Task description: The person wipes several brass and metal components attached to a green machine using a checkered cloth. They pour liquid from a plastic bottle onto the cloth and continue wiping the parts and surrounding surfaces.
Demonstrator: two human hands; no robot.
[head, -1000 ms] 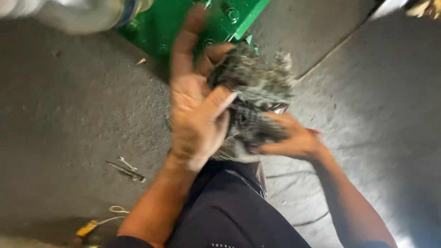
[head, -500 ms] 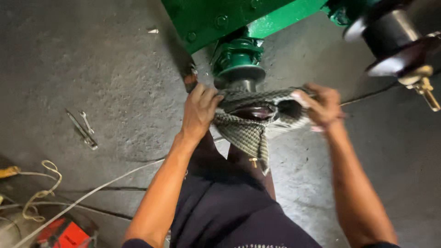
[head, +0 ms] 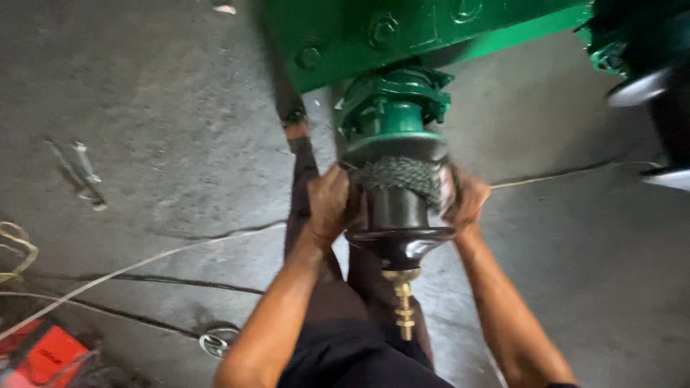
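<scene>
A grey checked cloth (head: 402, 176) is wrapped around a dark round shaft (head: 399, 215) that sticks out of a green machine housing (head: 392, 108). My left hand (head: 329, 205) grips the cloth's left end against the shaft. On the other side my right hand (head: 467, 199) holds the right end. A brass threaded fitting (head: 403, 302) projects from the shaft's near end, between my forearms.
A green machine frame (head: 431, 29) with bolts spans the top. Another green unit with a metal disc (head: 640, 86) is at the right. Wrenches (head: 80, 172) lie on the concrete floor at left, with a cord (head: 144, 266), rope (head: 18, 248) and a red object (head: 47, 352).
The view has swung from the floor to the shaft. Both hands have carried the cloth forward and pulled it around the shaft, where before they held it bunched in the air.
</scene>
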